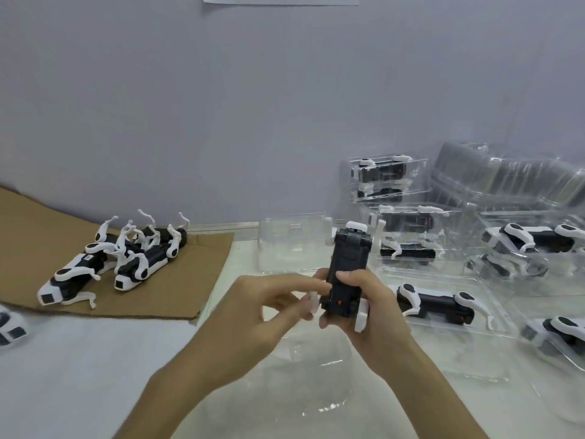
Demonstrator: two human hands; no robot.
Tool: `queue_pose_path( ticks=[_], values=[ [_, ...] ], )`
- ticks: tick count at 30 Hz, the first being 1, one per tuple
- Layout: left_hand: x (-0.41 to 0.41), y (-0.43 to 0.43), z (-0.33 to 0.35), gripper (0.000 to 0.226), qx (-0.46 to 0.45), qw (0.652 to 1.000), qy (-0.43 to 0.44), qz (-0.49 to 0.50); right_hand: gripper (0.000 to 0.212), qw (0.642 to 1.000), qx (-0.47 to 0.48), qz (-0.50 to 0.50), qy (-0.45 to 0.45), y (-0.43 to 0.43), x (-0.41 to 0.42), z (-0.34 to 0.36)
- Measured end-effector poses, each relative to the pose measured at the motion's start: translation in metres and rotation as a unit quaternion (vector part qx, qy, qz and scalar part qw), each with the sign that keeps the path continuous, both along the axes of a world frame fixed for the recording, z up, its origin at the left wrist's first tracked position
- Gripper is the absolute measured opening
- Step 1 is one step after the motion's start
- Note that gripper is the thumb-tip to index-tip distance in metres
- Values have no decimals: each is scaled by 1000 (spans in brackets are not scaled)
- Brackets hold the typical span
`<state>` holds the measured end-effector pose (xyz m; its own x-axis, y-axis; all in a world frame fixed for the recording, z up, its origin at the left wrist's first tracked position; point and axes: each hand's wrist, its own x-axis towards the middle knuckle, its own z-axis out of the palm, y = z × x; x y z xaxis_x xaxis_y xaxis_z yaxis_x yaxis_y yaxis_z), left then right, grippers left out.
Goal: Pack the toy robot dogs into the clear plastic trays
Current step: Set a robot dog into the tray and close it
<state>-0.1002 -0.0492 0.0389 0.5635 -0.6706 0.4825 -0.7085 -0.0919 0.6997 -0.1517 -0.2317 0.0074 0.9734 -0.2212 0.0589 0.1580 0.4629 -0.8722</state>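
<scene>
held dog point(346, 264): a black and white toy robot dog in the middle of the picture. It is up off the desk and stands on end, with its black underside facing the camera.
right hand point(373, 308): it grips the lower part of the held dog, with its fingers curled round the black body.
left hand point(269, 299): a finger and the thumb pinch a white leg at the lower left of the held dog. This part is a bit blurry.
near tray point(319, 378): a clear plastic tray with nothing in it. It lies on the desk under the hands, in the lower middle.
far tray point(285, 245): another clear tray with no dog in it, behind the hands and just left of the held dog.
loose dogs point(126, 258): a small pile on the left, with white legs sticking up.
cardboard point(196, 280): a flat brown sheet under the loose dogs.
packed trays point(443, 308): on the right, each with a dog lying inside.
tray stack point(506, 179): clear trays piled at the upper right.
desk point(63, 369): white.
</scene>
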Motion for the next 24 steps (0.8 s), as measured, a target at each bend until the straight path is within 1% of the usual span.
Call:
queue_pose_path(
  ticks=[2,4,5,6,8,9,11,13,14,16,18,21,22,23,24],
  values=[
    [9,14,-6,28,-41,997,-16,66,52,999,26,-21,-17,-2,0,-2],
    [23,30,-19,30,-61,986,-14,157,42,997,46,-53,-20,-3,0,-4],
    [31,38,-29,30,-58,981,18,185,34,996,53,-71,-12,-4,2,-6],
    [38,46,-39,36,-37,977,76,196,27,994,56,-90,-5,-4,3,-7],
    [48,55,-58,49,22,965,202,166,19,992,40,-122,-7,-4,6,-6],
    [49,56,-66,49,40,957,250,141,19,990,15,-143,-12,-3,6,-7],
    [48,50,-77,44,16,942,318,105,25,974,-84,-210,-31,-2,6,-8],
    [44,42,-84,39,-23,936,336,105,29,945,-195,-255,-67,1,3,-9],
    [43,39,-86,37,-36,935,336,104,31,932,-239,-257,-86,2,2,-10],
    [42,35,-88,39,-43,936,334,102,39,917,-297,-240,-110,2,2,-9],
    [39,37,-90,40,-47,938,329,100,46,914,-326,-206,-126,2,1,-9],
    [38,35,-89,40,-50,943,312,104,46,905,-387,-133,-117,1,1,-12],
    [39,33,-87,39,-43,947,299,106,46,894,-422,-110,-105,0,1,-14],
    [40,31,-84,34,-37,946,302,111,46,875,-465,-94,-97,-1,1,-15],
    [42,29,-83,29,-44,938,324,117,47,853,-506,-83,-95,-2,1,-16]
  ],
)
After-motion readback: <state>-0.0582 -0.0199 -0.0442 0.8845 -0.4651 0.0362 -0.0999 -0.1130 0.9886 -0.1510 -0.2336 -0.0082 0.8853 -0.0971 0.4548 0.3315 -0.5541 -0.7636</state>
